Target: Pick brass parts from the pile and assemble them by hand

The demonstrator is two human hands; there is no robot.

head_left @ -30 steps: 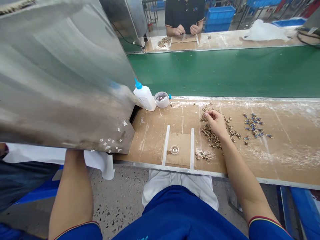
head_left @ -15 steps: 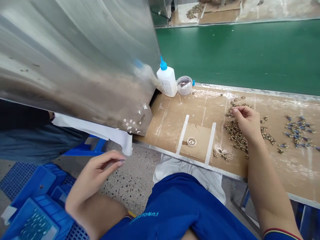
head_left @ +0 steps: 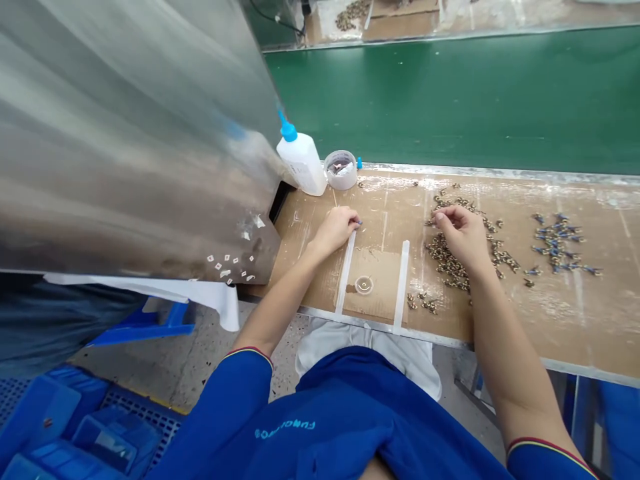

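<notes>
My right hand [head_left: 463, 233] is hovering with its thumb and fingertips pinched together at the edge of a heap of small brass fittings [head_left: 445, 257], but I cannot tell whether they are gripping a piece. My left hand [head_left: 336, 230] is reaching in from the other side, its fingers curled and drawn together at the tip of a white strip [head_left: 346, 273]. Something tiny may be between those fingers, though it is too small to tell.

That strip and a second white strip [head_left: 401, 287] are framing a cardboard square [head_left: 373, 283], with a small clear ring [head_left: 364, 285] lying on it. Everything else is sitting around this square. The brass heap is just to its right, with a few loose fittings [head_left: 419, 302] scattered between them. Farther right, a cluster of blue-tipped fittings [head_left: 555, 243] is lying on the cardboard-covered table [head_left: 590, 320]. Beyond the square, toward the far edge of the table, a white glue bottle with a blue nozzle [head_left: 300, 163] is standing beside a round plastic tub [head_left: 341, 170]. A green conveyor belt [head_left: 450, 100] is running past behind them, and a stainless steel panel [head_left: 125, 133] is rising to the left of the square.
</notes>
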